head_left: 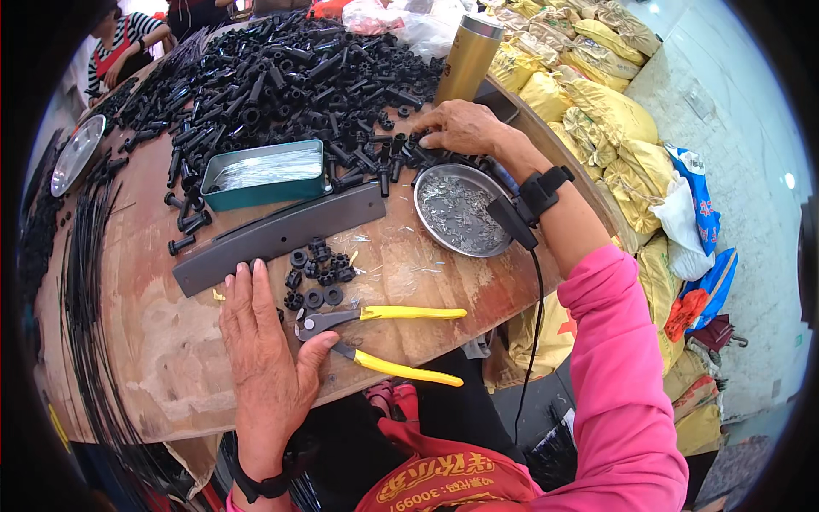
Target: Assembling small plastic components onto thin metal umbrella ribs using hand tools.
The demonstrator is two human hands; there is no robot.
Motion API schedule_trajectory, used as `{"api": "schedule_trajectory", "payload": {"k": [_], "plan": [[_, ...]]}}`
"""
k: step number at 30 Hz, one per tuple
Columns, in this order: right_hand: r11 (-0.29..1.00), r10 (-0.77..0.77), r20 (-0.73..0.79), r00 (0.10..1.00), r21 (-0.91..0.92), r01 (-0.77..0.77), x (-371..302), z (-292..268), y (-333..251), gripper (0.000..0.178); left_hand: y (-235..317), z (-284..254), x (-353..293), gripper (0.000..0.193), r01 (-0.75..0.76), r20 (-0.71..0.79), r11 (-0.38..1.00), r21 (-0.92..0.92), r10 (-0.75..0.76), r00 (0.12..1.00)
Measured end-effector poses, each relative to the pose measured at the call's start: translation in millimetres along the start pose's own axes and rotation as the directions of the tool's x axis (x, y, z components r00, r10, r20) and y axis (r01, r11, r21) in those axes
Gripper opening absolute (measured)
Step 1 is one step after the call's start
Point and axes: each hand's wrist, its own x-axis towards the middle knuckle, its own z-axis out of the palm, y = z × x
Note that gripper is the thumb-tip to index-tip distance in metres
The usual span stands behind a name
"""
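Note:
My left hand point(266, 358) lies flat on the wooden table, fingers stretched out, fingertips at the dark grey metal bar point(281, 237). Its thumb rests by the head of the yellow-handled cutting pliers point(401, 314), whose handles are spread. Just beyond the pliers sits a small group of short black ring-shaped parts point(320, 266). My right hand point(465, 128) reaches to the right edge of the big heap of black plastic tubular parts point(264, 85), fingers bent in a pinch; what lies between the fingertips is hidden.
A round metal dish point(461, 241) of small clear bits stands below my right wrist. A green tin point(263, 193) holds thin pale strips. A gold thermos point(469, 61) stands at the back right. Yellow sacks point(614, 111) are piled right of the table. Another person point(124, 43) sits far left.

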Motion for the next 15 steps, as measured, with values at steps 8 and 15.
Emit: {"api": "schedule_trajectory", "payload": {"k": [8, 15], "plan": [[0.988, -0.075, -0.067, 0.995, -0.141, 0.065, -1, 8, -1, 0.048, 0, -1, -2, 0.087, -0.006, 0.006, 1.0, 0.03, 0.006, 1.0], [0.975, -0.194, -0.094, 0.976, -0.129, 0.181, 8, 14, -2, 0.05, 0, -2, -2, 0.088, -0.003, 0.022, 1.0, 0.026, 0.002, 1.0]]}}
